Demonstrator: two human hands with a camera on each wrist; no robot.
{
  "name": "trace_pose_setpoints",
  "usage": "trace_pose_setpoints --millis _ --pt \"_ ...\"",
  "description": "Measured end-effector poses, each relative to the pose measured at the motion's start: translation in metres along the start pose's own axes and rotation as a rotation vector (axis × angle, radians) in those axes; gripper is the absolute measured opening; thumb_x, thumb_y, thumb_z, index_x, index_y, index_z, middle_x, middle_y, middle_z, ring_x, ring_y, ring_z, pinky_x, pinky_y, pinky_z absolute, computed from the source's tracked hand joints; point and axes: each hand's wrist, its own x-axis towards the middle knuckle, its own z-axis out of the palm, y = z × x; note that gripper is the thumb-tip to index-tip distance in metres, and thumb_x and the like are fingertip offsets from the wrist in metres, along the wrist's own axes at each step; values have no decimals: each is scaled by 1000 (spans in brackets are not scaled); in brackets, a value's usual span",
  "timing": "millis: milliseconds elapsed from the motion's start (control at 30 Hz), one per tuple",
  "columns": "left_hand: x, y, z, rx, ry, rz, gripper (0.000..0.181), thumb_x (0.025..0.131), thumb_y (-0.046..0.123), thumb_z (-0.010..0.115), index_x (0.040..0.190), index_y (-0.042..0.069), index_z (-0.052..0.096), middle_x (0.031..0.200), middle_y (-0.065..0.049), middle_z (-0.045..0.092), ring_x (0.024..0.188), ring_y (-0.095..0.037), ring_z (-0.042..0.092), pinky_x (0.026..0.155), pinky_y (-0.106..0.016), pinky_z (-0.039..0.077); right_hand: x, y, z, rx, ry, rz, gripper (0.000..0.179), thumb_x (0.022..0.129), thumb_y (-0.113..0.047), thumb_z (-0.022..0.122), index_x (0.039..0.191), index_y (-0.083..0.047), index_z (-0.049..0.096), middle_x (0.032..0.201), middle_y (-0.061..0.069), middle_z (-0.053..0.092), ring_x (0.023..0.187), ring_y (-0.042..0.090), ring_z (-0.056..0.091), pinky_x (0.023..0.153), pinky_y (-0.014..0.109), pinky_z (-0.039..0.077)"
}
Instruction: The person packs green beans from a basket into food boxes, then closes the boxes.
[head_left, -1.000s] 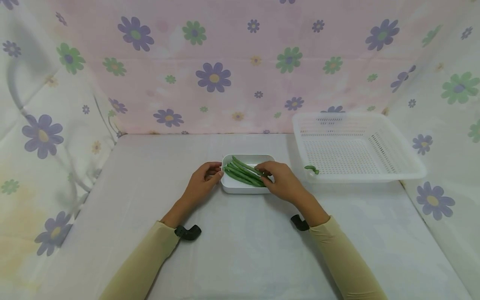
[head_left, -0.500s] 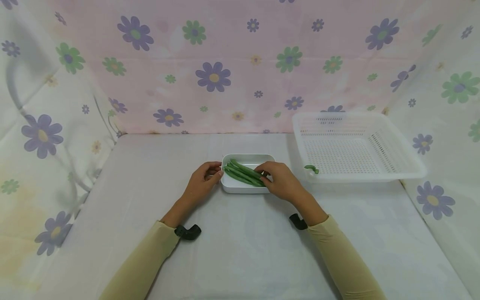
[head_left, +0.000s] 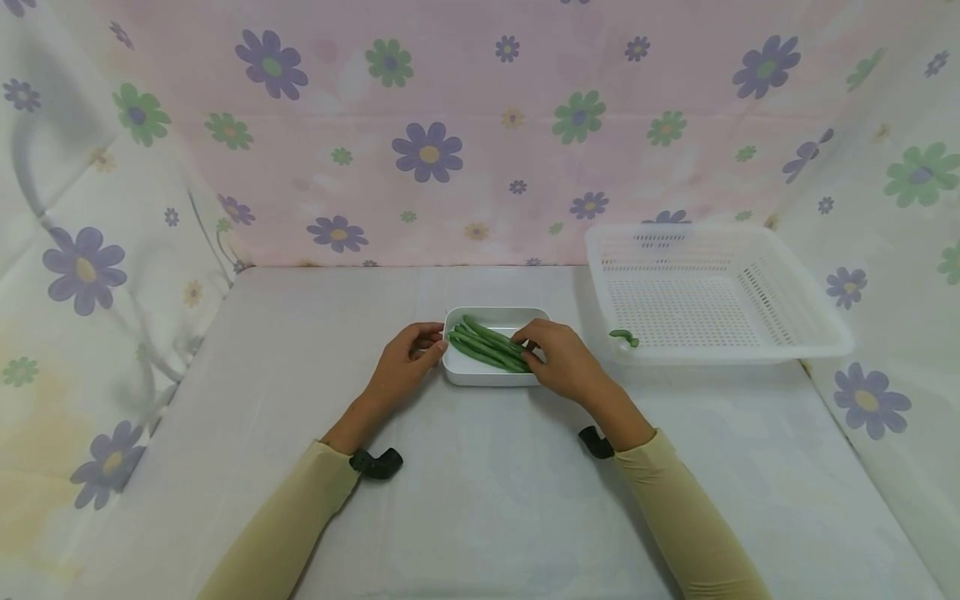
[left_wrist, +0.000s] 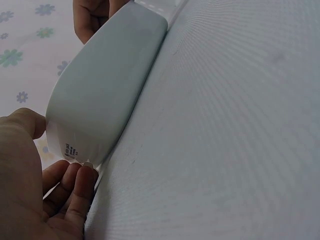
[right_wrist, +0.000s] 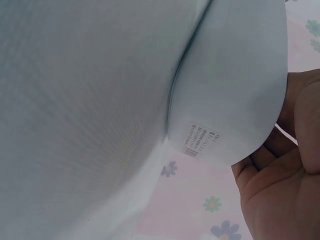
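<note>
A small white rectangular container (head_left: 491, 380) sits on the table in the head view, with a bunch of green beans (head_left: 486, 343) lying lengthwise inside it. My left hand (head_left: 407, 360) holds the container's left end; in the left wrist view the thumb is at the rim and the fingertips (left_wrist: 84, 176) are against the end wall. My right hand (head_left: 561, 357) reaches over the right end and pinches the beans' right ends. Seen from the right wrist, its fingers go behind the container wall (right_wrist: 235, 75), which hides the beans and fingertips.
A large white perforated basket (head_left: 750, 354) stands at the back right. Short green bean pieces (head_left: 624, 337) show at its front left corner. A flowered curtain (head_left: 480, 150) rises behind the table (head_left: 480, 500) and along both sides.
The upper beans have shifted within the bunch: their left ends dropped nearer the others, then rose slightly again. My right hand moved only a little; my left hand stayed at the container's end.
</note>
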Motion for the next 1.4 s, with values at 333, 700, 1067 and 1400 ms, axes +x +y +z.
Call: trace_pose_setpoints --millis 333,700,1067,1400 --pt "-1 1 1 10 5 -5 42 108 17 64 142 -6 58 129 -22 65 117 -34 64 84 -13 50 -3 1 -3 62 15 -65 23 96 2 74 119 2 73 114 13 72 104 29 71 90 45 59" --pt "1 -1 1 8 2 -1 43 107 18 65 142 -6 58 129 -22 65 116 -33 64 84 -13 50 -7 -11 -16 51 4 -80 29 99 -6 73 127 0 70 125 11 69 116 26 67 100 45 56" --pt "-1 1 1 4 1 -15 43 107 16 64 143 -8 57 129 -23 65 117 -35 64 83 -12 50 -16 -40 -43 20 51 -169 28 100 -9 73 128 -5 69 126 7 68 119 24 66 102 45 55" --pt "0 -1 1 3 -3 -3 44 108 16 63 144 -7 56 129 -22 65 117 -34 64 85 -15 53 -26 -55 -72 -11 144 -209 31 96 -5 76 127 -5 71 125 6 67 117 23 67 98 43 57"
